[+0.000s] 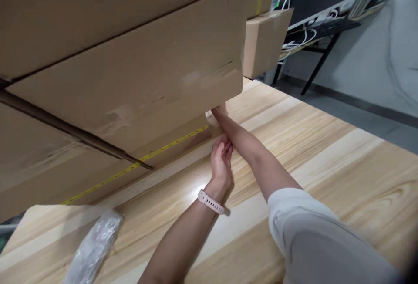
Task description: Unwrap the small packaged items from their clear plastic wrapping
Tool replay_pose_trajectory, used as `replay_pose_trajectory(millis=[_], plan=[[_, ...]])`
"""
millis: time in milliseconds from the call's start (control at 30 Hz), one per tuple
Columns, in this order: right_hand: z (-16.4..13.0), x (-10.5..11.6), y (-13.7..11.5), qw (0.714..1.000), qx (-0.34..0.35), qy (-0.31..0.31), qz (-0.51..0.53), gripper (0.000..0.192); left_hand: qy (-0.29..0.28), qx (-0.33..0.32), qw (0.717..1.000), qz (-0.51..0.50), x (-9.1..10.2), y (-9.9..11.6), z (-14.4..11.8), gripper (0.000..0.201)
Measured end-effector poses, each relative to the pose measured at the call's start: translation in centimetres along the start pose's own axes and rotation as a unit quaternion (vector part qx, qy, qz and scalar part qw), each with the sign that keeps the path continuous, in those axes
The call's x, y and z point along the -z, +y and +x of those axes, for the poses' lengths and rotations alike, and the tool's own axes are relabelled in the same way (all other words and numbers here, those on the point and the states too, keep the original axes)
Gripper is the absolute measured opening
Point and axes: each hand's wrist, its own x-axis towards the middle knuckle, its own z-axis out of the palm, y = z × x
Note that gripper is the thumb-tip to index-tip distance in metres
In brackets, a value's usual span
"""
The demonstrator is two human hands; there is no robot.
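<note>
The big box (124,79) fills the frame from 9 to 12 o'clock, resting on the wooden table (326,153), its flap hanging open above a yellow tape (137,165) along its lower side. The left hand (221,162), a pale band (210,202) on its wrist, sits near centre with fingers curled narrow against the box's bottom corner. The right hand (219,112) reaches under the flap just above it, mostly hidden; I cannot tell its grip. A plastic-wrapped bundle (94,247) lies at 7 o'clock. A smaller box (264,42) stands at 1 o'clock.
</note>
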Motion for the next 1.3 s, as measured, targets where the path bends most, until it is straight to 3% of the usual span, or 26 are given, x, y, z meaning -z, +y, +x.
replay_pose_trajectory(millis=[67, 200, 333, 400, 467, 500, 567, 600, 667, 767, 833, 933, 1067, 1133, 1167, 1200, 1300], plan=[[-1.2, 1.0, 0.0, 0.999, -0.027, 0.026, -0.01, 0.031, -0.003, -0.001, 1.0, -0.005, 0.1, -0.1, 0.3, 0.025], [-5.1, 3.1, 0.0, 0.998, -0.031, 0.035, -0.037, 0.044, -0.012, -0.001, 0.999, 0.043, 0.0, -0.3, 0.4, 0.023], [-9.7, 5.5, -1.0, 0.996, 0.004, -0.044, -0.073, 0.044, -0.047, 0.027, 0.977, 0.208, 0.5, 0.3, -1.4, 0.033], [-12.2, 6.7, -1.5, 0.99, 0.036, -0.103, -0.093, 0.039, -0.045, 0.045, 0.969, 0.237, 1.6, 1.6, -3.2, 0.035], [-15.0, 7.7, -1.9, 0.978, 0.079, -0.162, -0.105, 0.038, -0.094, 0.051, 0.947, 0.302, 3.7, 3.8, -5.8, 0.032], [-16.6, 8.2, -2.0, 0.971, 0.1, -0.187, -0.109, 0.04, -0.142, 0.046, 0.92, 0.363, 5.1, 5.4, -7.4, 0.03], [-20.2, 9.0, -2.1, 0.943, 0.184, -0.23, -0.158, 0.048, -0.269, -0.013, 0.813, 0.516, 8.7, 9.3, -11.0, 0.027], [-22.2, 9.4, -2.2, 0.924, 0.227, -0.241, -0.19, 0.052, -0.283, -0.063, 0.766, 0.574, 10.7, 11.6, -12.7, 0.029], [-26.2, 10.1, -2.6, 0.895, 0.279, -0.25, -0.243, 0.057, -0.209, -0.167, 0.701, 0.661, 15.3, 16.2, -15.6, 0.032], [-32.0, 10.5, -4.0, 0.869, 0.326, -0.262, -0.265, 0.056, -0.017, -0.246, 0.58, 0.777, 22.2, 22.3, -17.7, 0.032], [-35.0, 10.3, -5.2, 0.858, 0.348, -0.274, -0.26, 0.054, 0.083, -0.227, 0.516, 0.822, 25.7, 24.8, -17.9, 0.043], [-37.7, 9.4, -6.9, 0.854, 0.354, -0.29, -0.249, 0.052, 0.105, -0.157, 0.49, 0.851, 27.8, 25.1, -17.8, 0.054], [-38.8, 7.9, -8.5, 0.873, 0.309, -0.307, -0.219, 0.052, 0.049, -0.173, 0.495, 0.85, 25.8, 21.4, -18.2, 0.048], [-39.0, 7.2, -9.5, 0.89, 0.269, -0.323, -0.177, 0.052, -0.015, -0.198, 0.536, 0.82, 24.0, 19.7, -18.5, 0.043], [-39.1, 6.8, -10.1, 0.899, 0.241, -0.335, -0.145, 0.053, -0.049, -0.202, 0.578, 0.789, 23.2, 19.0, -18.5, 0.04], [-39.2, 6.4, -10.8, 0.908, 0.204, -0.351, -0.102, 0.058, -0.081, -0.193, 0.638, 0.741, 22.5, 18.7, -18.6, 0.037], [-39.6, 5.0, -13.1, 0.916, 0.049, -0.39, 0.075, 0.08, -0.116, -0.083, 0.859, 0.492, 21.4, 18.6, -18.3, 0.037]])
